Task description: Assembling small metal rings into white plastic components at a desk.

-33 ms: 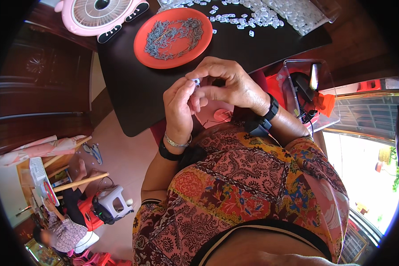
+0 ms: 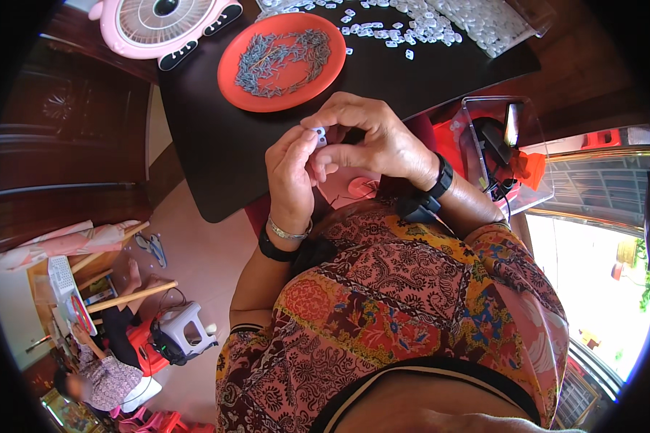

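Note:
A small white plastic piece with dark round holes (image 2: pixel 321 135) is between my two hands, above the front edge of the black table. My left hand (image 2: pixel 292 162) pinches it between thumb and fingers. Curled around its other side, my right hand (image 2: pixel 372 133) has its forefinger at the top of the piece and its thumb at the lower end. Just beyond my hands, an orange-red plate (image 2: pixel 231 84) bears a ring of many thin grey screw-like pins (image 2: pixel 314 54). Farther right lie many loose white plastic pieces (image 2: pixel 409 54) like the held one.
A pink fan (image 2: pixel 115 32) stands at the table's far left. A clear bin (image 2: pixel 545 144) with dark items and an orange thing is at the right. Another person (image 2: pixel 115 382) sits at lower left beside a grey stool (image 2: pixel 188 328).
My right thumb has shifted slightly, and more of the white piece shows between my fingers. The black device by my right wrist has turned a little.

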Demonstrator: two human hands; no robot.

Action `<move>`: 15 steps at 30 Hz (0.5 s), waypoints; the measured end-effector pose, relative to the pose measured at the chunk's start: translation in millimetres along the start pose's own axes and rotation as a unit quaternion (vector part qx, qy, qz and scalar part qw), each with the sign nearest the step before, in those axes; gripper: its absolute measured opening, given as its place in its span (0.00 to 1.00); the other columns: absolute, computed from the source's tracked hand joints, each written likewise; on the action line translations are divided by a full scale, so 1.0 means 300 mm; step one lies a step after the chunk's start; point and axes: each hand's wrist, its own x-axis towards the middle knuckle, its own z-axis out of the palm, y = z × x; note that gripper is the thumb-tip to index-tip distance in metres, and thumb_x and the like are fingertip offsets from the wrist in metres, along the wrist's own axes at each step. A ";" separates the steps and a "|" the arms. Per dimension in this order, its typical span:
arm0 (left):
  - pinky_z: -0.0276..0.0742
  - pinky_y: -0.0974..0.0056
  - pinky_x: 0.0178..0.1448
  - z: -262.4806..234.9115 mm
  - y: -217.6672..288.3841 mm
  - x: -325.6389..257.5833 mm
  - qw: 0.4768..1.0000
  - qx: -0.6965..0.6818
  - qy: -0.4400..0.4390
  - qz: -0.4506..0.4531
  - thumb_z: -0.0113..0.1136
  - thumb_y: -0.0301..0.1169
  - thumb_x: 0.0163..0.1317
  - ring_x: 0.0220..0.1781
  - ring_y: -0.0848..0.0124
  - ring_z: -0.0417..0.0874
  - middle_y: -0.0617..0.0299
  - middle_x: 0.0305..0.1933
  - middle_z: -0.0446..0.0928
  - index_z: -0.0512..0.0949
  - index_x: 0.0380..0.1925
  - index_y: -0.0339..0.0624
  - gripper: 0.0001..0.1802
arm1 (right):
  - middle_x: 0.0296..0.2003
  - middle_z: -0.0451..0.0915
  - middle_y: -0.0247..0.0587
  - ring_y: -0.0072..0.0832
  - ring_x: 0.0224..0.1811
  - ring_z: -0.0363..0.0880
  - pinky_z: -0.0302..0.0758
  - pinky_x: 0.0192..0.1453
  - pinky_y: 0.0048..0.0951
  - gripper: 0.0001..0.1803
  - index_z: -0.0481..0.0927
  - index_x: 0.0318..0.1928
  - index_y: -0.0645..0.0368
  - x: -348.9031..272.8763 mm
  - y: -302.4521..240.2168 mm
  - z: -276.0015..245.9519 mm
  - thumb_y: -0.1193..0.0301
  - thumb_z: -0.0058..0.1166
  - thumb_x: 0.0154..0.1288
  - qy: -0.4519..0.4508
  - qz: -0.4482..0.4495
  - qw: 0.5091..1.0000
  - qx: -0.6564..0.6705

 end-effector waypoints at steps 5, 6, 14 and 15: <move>0.63 0.77 0.23 -0.009 -0.005 0.000 1.000 0.000 0.020 -0.007 0.45 0.35 0.66 0.16 0.82 0.66 0.67 0.17 0.69 0.76 0.28 0.35 0.16 | 0.37 0.78 0.43 0.33 0.36 0.81 0.79 0.38 0.29 0.18 0.81 0.44 0.64 -0.001 -0.012 0.021 0.73 0.67 0.51 0.034 -0.055 0.989 -0.130; 0.63 0.77 0.23 -0.022 -0.011 0.003 1.000 0.012 0.008 0.014 0.45 0.35 0.66 0.16 0.82 0.66 0.67 0.16 0.68 0.75 0.26 0.36 0.16 | 0.37 0.78 0.43 0.33 0.36 0.81 0.79 0.38 0.29 0.18 0.81 0.44 0.64 -0.003 -0.011 0.022 0.73 0.67 0.51 0.035 -0.055 0.989 -0.130; 0.63 0.77 0.24 -0.013 -0.013 -0.003 0.998 0.037 0.003 0.052 0.45 0.35 0.66 0.17 0.82 0.66 0.67 0.15 0.67 0.72 0.23 0.37 0.16 | 0.34 0.78 0.43 0.33 0.34 0.81 0.79 0.36 0.27 0.16 0.80 0.43 0.64 -0.009 -0.011 0.027 0.74 0.65 0.53 0.045 -0.078 0.989 -0.116; 0.63 0.77 0.24 -0.017 -0.015 -0.004 0.998 0.040 0.001 0.054 0.45 0.35 0.66 0.17 0.82 0.66 0.67 0.15 0.67 0.72 0.22 0.37 0.16 | 0.34 0.78 0.43 0.33 0.34 0.81 0.79 0.36 0.27 0.16 0.80 0.43 0.64 -0.009 -0.011 0.028 0.74 0.65 0.53 0.045 -0.078 0.989 -0.116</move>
